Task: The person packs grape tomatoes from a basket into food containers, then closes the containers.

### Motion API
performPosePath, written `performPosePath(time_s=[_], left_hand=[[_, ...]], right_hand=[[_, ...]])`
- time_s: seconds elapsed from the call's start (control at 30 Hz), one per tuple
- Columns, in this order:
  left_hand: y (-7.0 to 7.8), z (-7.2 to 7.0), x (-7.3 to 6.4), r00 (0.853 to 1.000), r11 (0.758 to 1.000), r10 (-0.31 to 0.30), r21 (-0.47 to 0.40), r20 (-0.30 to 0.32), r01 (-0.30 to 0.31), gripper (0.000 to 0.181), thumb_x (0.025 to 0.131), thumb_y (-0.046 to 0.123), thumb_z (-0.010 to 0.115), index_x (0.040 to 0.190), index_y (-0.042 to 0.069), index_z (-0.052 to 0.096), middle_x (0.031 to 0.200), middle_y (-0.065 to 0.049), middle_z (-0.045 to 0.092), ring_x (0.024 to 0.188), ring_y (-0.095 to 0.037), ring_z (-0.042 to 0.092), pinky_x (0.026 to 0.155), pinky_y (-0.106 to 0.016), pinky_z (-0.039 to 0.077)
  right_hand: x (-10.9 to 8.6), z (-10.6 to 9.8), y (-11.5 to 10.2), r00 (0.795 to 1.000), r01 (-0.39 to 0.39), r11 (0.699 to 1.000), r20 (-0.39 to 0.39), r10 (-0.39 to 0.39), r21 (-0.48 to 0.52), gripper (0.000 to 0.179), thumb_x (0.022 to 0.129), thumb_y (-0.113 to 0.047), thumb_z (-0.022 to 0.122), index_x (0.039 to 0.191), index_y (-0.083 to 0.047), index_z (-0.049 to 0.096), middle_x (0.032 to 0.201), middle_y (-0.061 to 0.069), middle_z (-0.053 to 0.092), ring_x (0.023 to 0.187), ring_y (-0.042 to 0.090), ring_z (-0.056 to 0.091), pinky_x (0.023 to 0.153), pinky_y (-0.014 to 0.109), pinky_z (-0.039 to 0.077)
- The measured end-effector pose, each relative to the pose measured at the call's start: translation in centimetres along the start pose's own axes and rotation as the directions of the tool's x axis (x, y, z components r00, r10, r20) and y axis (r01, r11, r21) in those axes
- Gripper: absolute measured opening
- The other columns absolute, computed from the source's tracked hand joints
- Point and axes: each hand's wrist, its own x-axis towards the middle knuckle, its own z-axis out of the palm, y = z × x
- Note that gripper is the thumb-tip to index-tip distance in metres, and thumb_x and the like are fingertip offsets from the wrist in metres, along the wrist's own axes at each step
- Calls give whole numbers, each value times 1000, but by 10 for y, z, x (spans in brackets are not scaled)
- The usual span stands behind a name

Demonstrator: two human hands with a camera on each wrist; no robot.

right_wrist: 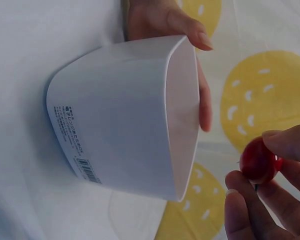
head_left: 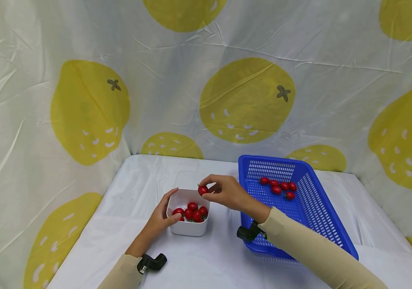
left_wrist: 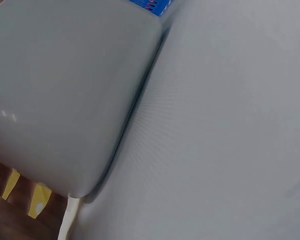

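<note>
My right hand (head_left: 232,194) pinches a red cherry tomato (head_left: 202,190) between thumb and fingertips, above the right rear corner of a white square container (head_left: 189,229). In the right wrist view the tomato (right_wrist: 258,161) hangs just off the container's rim, a bit of green stem showing. With its thumb over the rim and fingers along the outer left side, my left hand (head_left: 159,218) grips the container, which stands on the table. Several cherry tomatoes (head_left: 188,213) lie inside it. Only the outer wall of the container (left_wrist: 65,95) fills the left wrist view, where the fingers are partly hidden.
A blue perforated basket (head_left: 330,210) stands to the right, under my right forearm, with several cherry tomatoes (head_left: 276,190) toward its far end. White cloth (head_left: 148,176) covers the table. A lemon-print curtain (head_left: 169,96) hangs behind and at the left.
</note>
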Motion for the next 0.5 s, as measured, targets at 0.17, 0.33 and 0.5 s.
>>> performPosePath(time_s=[0.17, 0.33, 0.5], left_hand=[[0, 0, 0, 1000, 1000, 9, 5, -2, -9, 76, 86, 23, 66, 151, 22, 28, 157, -3, 22, 147, -31, 4, 109, -64, 11], [-1, 0, 1, 1000, 1000, 14, 3, 2, -14, 76, 86, 22, 66, 151, 21, 27, 157, -3, 22, 147, -31, 4, 108, -65, 10], [-2, 0, 0, 1000, 999, 15, -41, 20, -14, 75, 87, 18, 64, 152, 19, 26, 155, -6, 26, 145, -33, 14, 107, -62, 25]], right_hand=[[0, 0, -1, 1000, 2, 1000, 9, -2, 5, 25, 86, -16, 72, 111, -16, 68, 106, 1, 70, 87, 16, 70, 71, 27, 57], [-1, -1, -1, 1000, -13, 1000, 15, 13, -11, 26, 87, -17, 72, 113, -17, 68, 110, 2, 69, 86, 15, 70, 69, 27, 57], [-1, -1, -1, 1000, -21, 999, 16, 22, -29, 26, 87, -16, 72, 114, -19, 68, 114, 3, 68, 86, 15, 70, 69, 26, 56]])
